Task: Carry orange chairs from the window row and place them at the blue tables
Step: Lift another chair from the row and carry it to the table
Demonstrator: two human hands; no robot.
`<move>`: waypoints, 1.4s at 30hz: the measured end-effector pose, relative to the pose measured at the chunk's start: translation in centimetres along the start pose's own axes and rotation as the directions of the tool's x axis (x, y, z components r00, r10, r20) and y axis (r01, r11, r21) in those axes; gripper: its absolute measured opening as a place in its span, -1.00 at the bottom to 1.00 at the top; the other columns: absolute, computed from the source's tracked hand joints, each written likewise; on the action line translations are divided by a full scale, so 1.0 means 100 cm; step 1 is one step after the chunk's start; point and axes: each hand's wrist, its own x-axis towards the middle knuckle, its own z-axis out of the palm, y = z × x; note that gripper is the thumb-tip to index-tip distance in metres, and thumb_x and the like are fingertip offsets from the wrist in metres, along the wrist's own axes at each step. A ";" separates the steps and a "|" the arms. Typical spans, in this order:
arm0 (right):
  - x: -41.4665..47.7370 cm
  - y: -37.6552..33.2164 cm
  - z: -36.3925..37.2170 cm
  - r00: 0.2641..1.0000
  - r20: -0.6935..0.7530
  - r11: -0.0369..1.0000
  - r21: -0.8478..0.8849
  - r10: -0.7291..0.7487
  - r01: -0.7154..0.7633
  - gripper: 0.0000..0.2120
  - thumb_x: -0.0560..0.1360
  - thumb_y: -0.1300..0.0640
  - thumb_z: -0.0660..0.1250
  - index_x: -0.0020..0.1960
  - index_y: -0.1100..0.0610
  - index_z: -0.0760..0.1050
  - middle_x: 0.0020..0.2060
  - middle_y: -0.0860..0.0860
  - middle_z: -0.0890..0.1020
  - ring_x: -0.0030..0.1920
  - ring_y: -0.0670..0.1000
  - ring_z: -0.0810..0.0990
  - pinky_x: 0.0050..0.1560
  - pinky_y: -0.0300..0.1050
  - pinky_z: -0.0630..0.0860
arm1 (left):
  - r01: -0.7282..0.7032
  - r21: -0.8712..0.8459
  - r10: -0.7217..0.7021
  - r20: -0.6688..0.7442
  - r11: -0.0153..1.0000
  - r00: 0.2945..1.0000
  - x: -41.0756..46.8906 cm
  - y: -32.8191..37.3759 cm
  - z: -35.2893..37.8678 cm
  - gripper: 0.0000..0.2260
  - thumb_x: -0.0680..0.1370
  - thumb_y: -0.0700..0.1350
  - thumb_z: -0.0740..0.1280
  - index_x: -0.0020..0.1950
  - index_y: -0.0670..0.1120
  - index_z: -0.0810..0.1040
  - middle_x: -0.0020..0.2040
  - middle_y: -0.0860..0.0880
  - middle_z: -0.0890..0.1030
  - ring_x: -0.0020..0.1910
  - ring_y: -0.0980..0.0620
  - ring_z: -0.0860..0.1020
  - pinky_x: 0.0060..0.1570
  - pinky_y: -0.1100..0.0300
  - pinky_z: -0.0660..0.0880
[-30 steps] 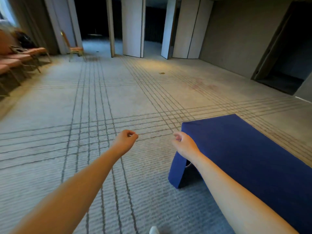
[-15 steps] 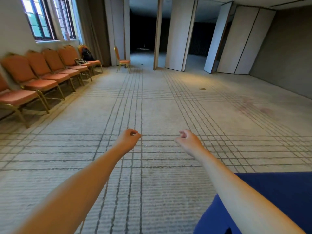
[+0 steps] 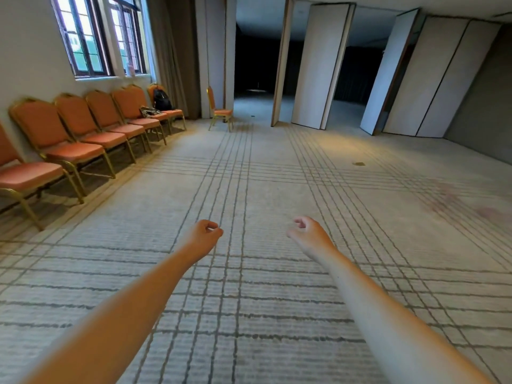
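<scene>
Both bare forearms reached forward, roughly parallel, above the carpet (image 3: 249, 173), on the side of the room away from the window (image 3: 88, 37). The left hand (image 3: 203, 237) and the right hand (image 3: 311, 236) hung level with each other and well apart. The fingers of each curled loosely toward the thumb, holding nothing and touching nothing. The orange chairs (image 3: 74, 151) stood in a row directly under the window, backs against the pale wall and seats side by side, well apart from both hands. Each had a padded orange seat, a rounded padded back and a thin gold metal frame on slim straight legs. At the end of the row farthest from the camera, past the window, a black backpack (image 3: 160, 98) sat upright on a seat, with a small crumpled item (image 3: 148, 110) on the seat beside it, too small to make out. One more orange chair, the lone chair (image 3: 223, 112), stood apart beyond the window, side-on by a pale wall panel. The carpet was pale grey with a ribbed pile, crossed by bands of thin darker lines forming a grid. A brown curtain (image 3: 171, 51) hung just beside the window, and tall white partition panels (image 3: 318, 65), some angled open, gave onto a dark room.
</scene>
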 end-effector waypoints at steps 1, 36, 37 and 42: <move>0.028 -0.005 -0.001 1.000 0.000 1.000 -0.002 -0.001 0.001 -0.50 0.52 -0.05 0.31 0.41 0.07 0.35 0.38 0.04 0.40 0.24 0.03 0.46 0.02 -0.16 0.39 | -0.006 0.000 0.006 -0.007 1.000 1.000 0.029 0.008 -0.002 -0.66 0.59 0.03 0.28 0.30 -0.11 0.45 -0.05 -0.01 0.57 -0.14 -0.02 0.58 -0.14 0.08 0.51; 0.997 -0.054 -0.046 0.992 0.112 0.998 -0.023 -0.063 0.066 -0.49 0.51 -0.07 0.32 0.41 0.04 0.35 0.37 0.02 0.42 0.30 0.01 0.45 0.21 -0.08 0.42 | 0.030 -0.025 -0.033 -0.118 0.999 0.992 0.950 0.202 0.109 -0.64 0.57 0.02 0.30 0.32 -0.10 0.47 0.05 -0.03 0.61 -0.09 0.01 0.62 -0.14 0.17 0.52; 1.029 -0.058 -0.044 0.992 0.110 0.997 -0.018 -0.066 0.068 -0.49 0.50 -0.08 0.32 0.41 0.03 0.35 0.37 0.02 0.42 0.29 0.01 0.46 0.21 -0.08 0.43 | 0.021 -0.024 -0.024 -0.123 0.999 0.992 0.981 0.206 0.108 -0.65 0.57 0.01 0.29 0.31 -0.10 0.48 0.02 -0.03 0.61 -0.08 0.00 0.62 -0.17 0.17 0.50; 1.189 -0.090 -0.039 0.995 0.094 0.999 0.017 -0.042 0.041 -0.47 0.46 -0.10 0.33 0.39 -0.02 0.35 0.35 -0.01 0.42 0.25 0.00 0.49 0.23 0.06 0.51 | -0.001 -0.023 -0.002 -0.148 1.000 0.989 1.154 0.233 0.096 -0.69 0.56 0.02 0.29 0.26 -0.08 0.50 -0.15 0.05 0.60 -0.11 0.02 0.63 -0.20 0.16 0.48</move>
